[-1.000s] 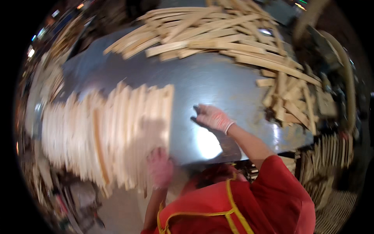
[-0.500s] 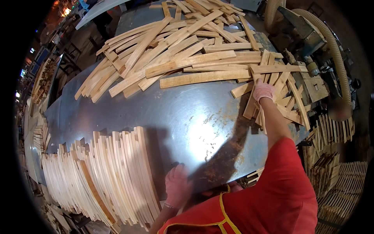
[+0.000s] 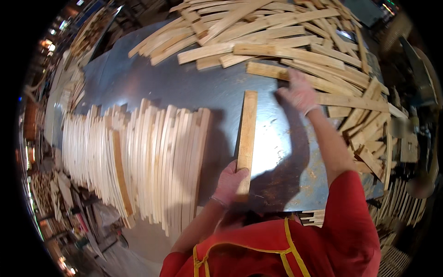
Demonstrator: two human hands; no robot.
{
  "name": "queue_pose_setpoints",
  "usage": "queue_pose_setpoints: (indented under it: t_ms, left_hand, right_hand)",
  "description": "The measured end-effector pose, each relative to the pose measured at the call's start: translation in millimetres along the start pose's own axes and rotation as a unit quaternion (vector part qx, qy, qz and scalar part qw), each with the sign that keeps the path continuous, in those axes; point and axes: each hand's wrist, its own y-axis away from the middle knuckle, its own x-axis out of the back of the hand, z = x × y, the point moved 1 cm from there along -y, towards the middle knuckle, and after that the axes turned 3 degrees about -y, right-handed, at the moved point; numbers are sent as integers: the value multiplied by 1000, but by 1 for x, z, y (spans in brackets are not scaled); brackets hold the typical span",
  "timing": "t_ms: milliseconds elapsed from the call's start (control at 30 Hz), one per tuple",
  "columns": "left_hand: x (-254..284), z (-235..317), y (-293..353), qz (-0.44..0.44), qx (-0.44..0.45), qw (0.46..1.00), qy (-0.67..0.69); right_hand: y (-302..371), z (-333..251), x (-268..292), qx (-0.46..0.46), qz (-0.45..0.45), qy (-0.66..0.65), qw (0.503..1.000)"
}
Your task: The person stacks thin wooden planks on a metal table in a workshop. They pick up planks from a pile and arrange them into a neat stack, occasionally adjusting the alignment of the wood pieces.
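Near the desk's [image 3: 152, 87] front edge, your left hand [image 3: 229, 184] pinches one slat [image 3: 247, 138] while your right hand [image 3: 299, 92], fingers spread, presses the loose pile [image 3: 286, 51], which could slide.

Single head-mounted fisheye, looking steeply down from close above the metal table [image 3: 152, 83]; own forearms enter from bottom edge, straight edges bowing toward the rim.

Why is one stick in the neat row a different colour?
In the tidy row of pale slats standing on edge on the metal table, one darker, browner slat sits tilted across its neighbours. The far pile is simply loose and jumbled.
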Motion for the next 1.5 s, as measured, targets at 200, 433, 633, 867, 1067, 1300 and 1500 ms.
queue_pose_setpoints:
  t_ms: [200,433,633,867,1067,1300,1500]
  left_hand:
    - [47,-19,28,117,-110,968,-193]
    - [105,-1,103,301,-258,783,-479]
    - [154,-8,164,359,-253,782,-442]
    - [221,-37,192,387,-190,740,-515]
    - [242,-48,195,393,-156,748,-512]
    - [293,-42,172,432,-237,674,-551]
    - [421,-32,198,529,-224,542,-613]
  right_hand:
    - [-26,-34,18,-45,-356,201,911]
    - [52,-102,41,51,-174,128,975]
    - [78,-145,74,8,59,-167,984]
    - [139,-129,-48,-275,-79,-454,844]
    - [198,-260,-134,-226,-181,-265,920]
    - [187,-234,-76,-150,-249,-407,866]
    - [198,-56,6,-384,-42,218,896]
